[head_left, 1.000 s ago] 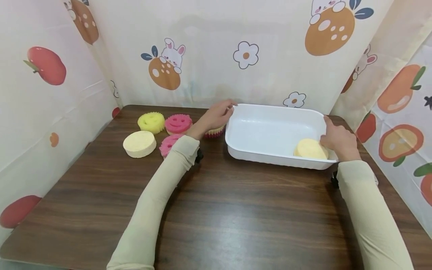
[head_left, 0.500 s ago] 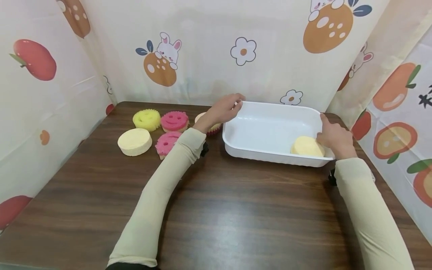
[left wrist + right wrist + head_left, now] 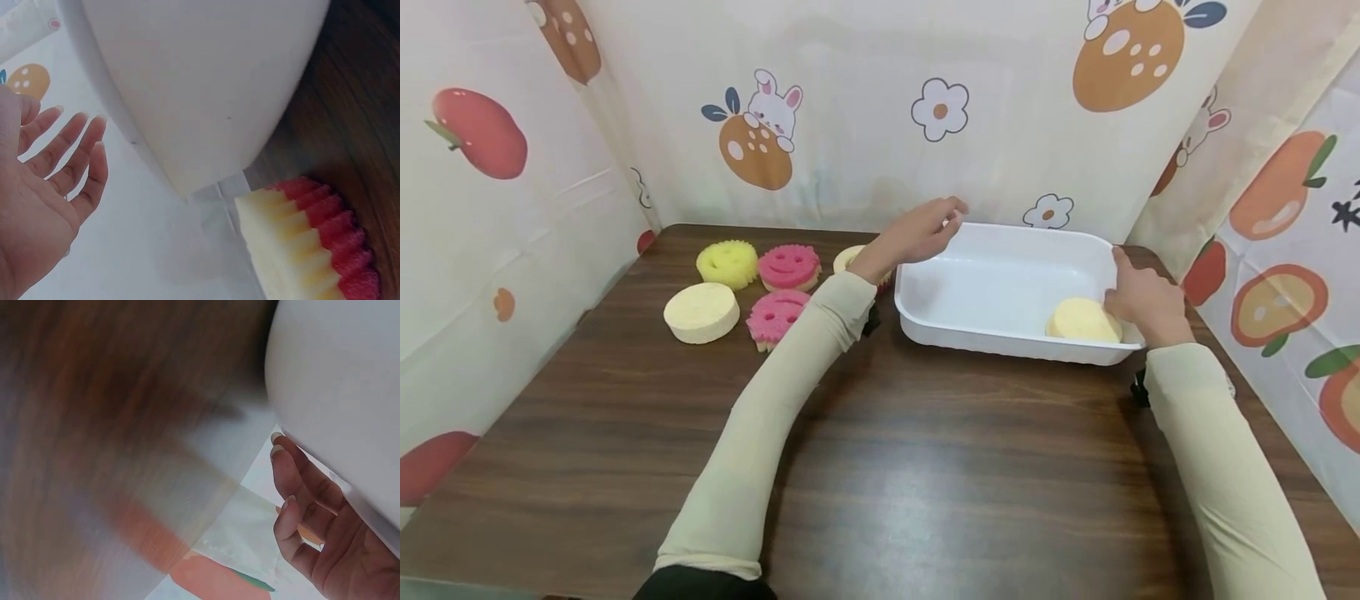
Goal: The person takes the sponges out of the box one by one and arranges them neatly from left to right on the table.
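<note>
A brown wooden worktop (image 3: 925, 467) carries a white tray (image 3: 1000, 287) at far right. A pale yellow round sponge (image 3: 1082, 322) lies in the tray's near right corner. The right hand (image 3: 1142, 300) rests on the tray's right rim, fingers (image 3: 294, 481) loosely extended against its outer wall. The left hand (image 3: 921, 233) hovers at the far left corner, fingers (image 3: 75, 156) released, grasping nothing. Left of the tray lie five sponges, among them a cream disc (image 3: 702, 312) and a red-and-cream scalloped one (image 3: 306, 244).

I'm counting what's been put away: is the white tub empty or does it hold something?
Not empty. The white tub holds one pale yellow round sponge in its near right corner, beside the right hand; the rest of its floor is bare.
</note>
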### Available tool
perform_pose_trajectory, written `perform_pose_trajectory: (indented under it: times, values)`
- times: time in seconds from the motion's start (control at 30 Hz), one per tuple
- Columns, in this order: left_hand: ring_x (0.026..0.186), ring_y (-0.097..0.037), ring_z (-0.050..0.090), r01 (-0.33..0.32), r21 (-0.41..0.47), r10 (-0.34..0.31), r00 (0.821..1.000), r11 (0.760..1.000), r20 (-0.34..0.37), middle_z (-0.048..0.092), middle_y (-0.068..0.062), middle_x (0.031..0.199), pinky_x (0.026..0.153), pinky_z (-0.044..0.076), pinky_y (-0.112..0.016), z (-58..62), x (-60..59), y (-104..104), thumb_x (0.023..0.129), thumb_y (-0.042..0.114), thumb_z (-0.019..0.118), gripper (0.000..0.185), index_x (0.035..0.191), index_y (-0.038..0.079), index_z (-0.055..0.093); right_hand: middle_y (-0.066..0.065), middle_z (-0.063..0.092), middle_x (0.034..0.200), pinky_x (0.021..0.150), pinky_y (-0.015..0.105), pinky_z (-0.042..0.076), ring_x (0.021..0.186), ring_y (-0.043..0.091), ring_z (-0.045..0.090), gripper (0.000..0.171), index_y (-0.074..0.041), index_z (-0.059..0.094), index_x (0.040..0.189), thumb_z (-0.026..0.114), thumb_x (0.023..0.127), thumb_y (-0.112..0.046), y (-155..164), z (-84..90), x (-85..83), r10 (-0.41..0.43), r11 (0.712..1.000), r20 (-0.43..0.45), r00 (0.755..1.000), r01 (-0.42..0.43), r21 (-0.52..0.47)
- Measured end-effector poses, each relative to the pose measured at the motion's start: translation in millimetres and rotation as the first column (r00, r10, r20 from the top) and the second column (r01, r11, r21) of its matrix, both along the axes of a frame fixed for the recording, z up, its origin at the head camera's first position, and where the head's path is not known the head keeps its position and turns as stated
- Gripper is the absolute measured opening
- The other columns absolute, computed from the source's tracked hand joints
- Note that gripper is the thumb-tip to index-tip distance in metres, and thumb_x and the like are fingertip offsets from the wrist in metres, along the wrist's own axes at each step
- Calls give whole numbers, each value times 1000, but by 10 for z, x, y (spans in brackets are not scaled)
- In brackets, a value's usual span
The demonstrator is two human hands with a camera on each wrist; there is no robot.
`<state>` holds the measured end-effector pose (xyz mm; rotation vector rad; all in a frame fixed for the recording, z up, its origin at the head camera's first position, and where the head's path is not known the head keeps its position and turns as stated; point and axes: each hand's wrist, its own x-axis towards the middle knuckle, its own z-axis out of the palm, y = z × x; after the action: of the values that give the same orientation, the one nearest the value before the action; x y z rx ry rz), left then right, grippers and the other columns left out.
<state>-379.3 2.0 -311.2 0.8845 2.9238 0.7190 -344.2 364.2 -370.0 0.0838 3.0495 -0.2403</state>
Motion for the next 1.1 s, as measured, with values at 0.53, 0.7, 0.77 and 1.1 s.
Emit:
perform_pose_trajectory:
  times: [0.53,0.7,0.77,1.1]
  values:
    - [128,-15,51,40,-21,-39,999,999,2,53,-3,143,108,42,-29,109,-63,185,108,29,34,41,146,17,42,42,42,132,92,76,36,111,59,49,81,-9,0,159,46,95,-24,1,4,-44,-11,1000,-4,1000,11,-1]
    - [129,-14,51,55,-29,-55,998,998,1,53,-2,144,108,42,-28,113,-73,248,107,29,33,40,145,18,42,42,43,132,92,76,36,111,59,49,81,-9,0,159,47,95,-24,-10,6,-45,-11,1000,2,1000,11,-4]
    - [129,-14,51,64,-30,-64,998,997,-1,53,-2,143,107,42,-28,110,-73,280,107,28,33,40,145,18,42,42,43,132,92,76,36,110,59,49,81,-9,0,159,47,95,-24,-10,7,-46,-12,1000,4,1000,12,-3]
    - [125,-16,55,106,-36,-106,994,994,-4,55,-6,142,106,44,-28,135,-58,408,108,28,32,42,146,14,40,42,45,128,91,76,37,107,58,51,81,-8,1,159,48,95,-23,2,-12,-30,-14,1000,0,1000,14,4]
